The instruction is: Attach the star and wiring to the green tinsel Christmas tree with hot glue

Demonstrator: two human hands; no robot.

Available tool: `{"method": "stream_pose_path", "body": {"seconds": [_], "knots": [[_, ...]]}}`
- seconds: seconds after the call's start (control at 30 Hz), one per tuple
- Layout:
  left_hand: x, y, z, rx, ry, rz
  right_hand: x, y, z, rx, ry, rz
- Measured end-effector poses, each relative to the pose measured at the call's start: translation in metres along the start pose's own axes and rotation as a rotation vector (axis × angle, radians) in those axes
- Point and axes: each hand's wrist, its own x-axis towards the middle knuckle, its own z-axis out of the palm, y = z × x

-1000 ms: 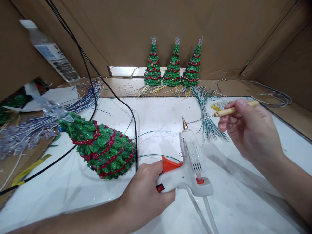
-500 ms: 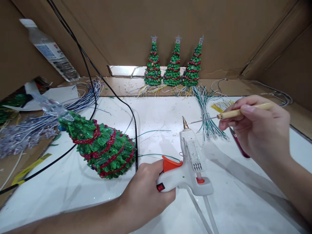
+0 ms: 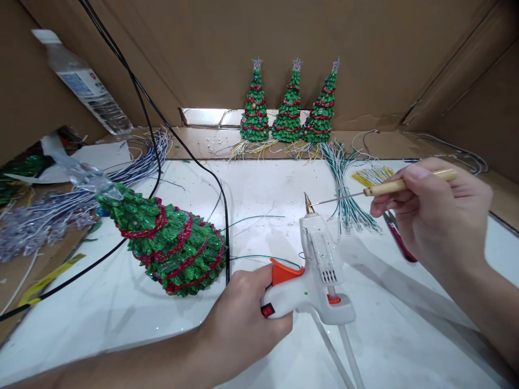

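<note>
My left hand (image 3: 247, 319) is wrapped round the handle of a white hot glue gun (image 3: 320, 259) with an orange trigger, lying on its side with its brass nozzle pointing away from me. Between thumb and fingers, my right hand (image 3: 438, 210) grips a wooden-handled awl (image 3: 387, 188). The awl's thin metal shaft reaches left to the nozzle, its tip at or against the metal. Left of the glue gun, a large green Christmas tree figurine (image 3: 174, 243) with red garlands and a clear topper lies tilted on the white table.
Three small tree figurines (image 3: 288, 116) stand along the back cardboard. Bundled green and white wires (image 3: 344, 189) lie before them; red-handled pliers (image 3: 400, 240) rest beneath my right hand. Black cables (image 3: 194, 156) cross the left side, near blue-white wires (image 3: 141, 167) and a water bottle (image 3: 87, 86).
My right hand and the awl have shifted slightly to the right, the tip staying by the nozzle. The glue gun and my left hand have barely moved.
</note>
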Motion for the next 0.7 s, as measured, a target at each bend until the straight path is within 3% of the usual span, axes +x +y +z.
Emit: {"method": "stream_pose_path", "body": {"seconds": [0.37, 0.7], "knots": [[0.0009, -0.0022, 0.0005, -0.001, 0.009, 0.003, 0.0034, 0.0014, -0.0028, 0.133, 0.013, -0.007], [0.0008, -0.0018, 0.0005, -0.006, 0.003, 0.013, -0.0033, -0.0001, -0.0009, 0.046, -0.047, -0.135]]}}
